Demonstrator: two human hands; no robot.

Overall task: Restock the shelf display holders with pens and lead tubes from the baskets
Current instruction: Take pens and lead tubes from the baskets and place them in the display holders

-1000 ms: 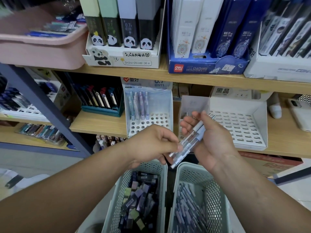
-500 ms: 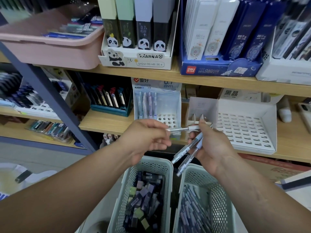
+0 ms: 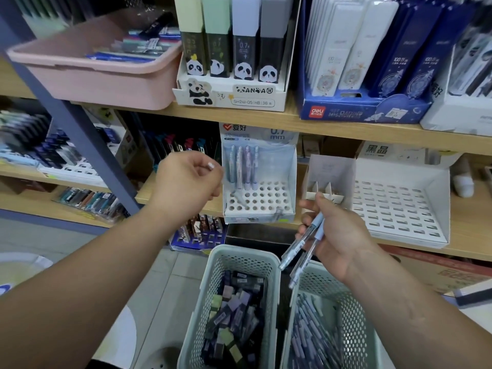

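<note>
Left basket: nearest, low between the arms. Lead tubes lie loose inside, parked under the shelf so stock is in easy reach.
Right basket: just beside the left one, with stock pens lying lengthwise in it.
Right hand: above the right basket, fingers wrapped round a few spare pens, tips slanting down. Judged to be a reserve, so the other hand can place them one at a time.
Left hand: raised just left of the blue holder, fingers curled and pinching a pen. Only its white end shows at the fingertips. A short slanted piece over the front holes may be the other end of it — cannot tell.
Blue holder: on the middle shelf. Most of the hole grid is unfilled; a few standing pens sit upright in the back row, barrels facing out for display.
White holder: further right on the same shelf, no stock seen in its slots.
Panda box: on the shelf above, holding upright tubes; untouched.
Step, judged: seating one pen in the blue holder — the restock is at an early stage, as many holes are left.
</note>
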